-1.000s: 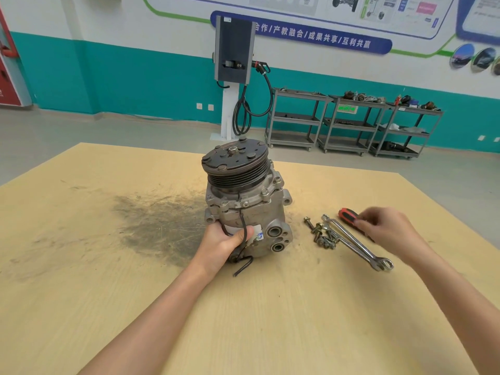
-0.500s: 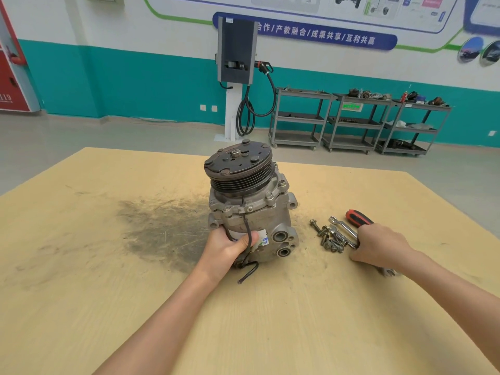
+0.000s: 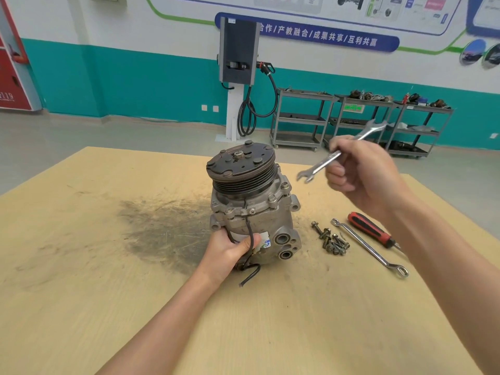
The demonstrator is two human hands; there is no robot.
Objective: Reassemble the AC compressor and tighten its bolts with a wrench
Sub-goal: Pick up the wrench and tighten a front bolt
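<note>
The AC compressor (image 3: 251,201) stands upright on the wooden table (image 3: 81,266), its dark pulley on top. My left hand (image 3: 230,249) grips its lower body, over a black wire. My right hand (image 3: 362,174) holds an open-end wrench (image 3: 324,162) in the air, to the right of the pulley and apart from it. Several loose bolts (image 3: 331,240) lie on the table right of the compressor.
A ring spanner (image 3: 370,249) and a red-handled screwdriver (image 3: 369,230) lie beside the bolts. A dark scuffed patch (image 3: 162,228) marks the table left of the compressor. Metal shelf carts (image 3: 359,123) and a charging post (image 3: 238,77) stand far behind.
My right hand has picked one wrench up off the table and raised it to the level of the pulley. My left hand stays on the compressor.
</note>
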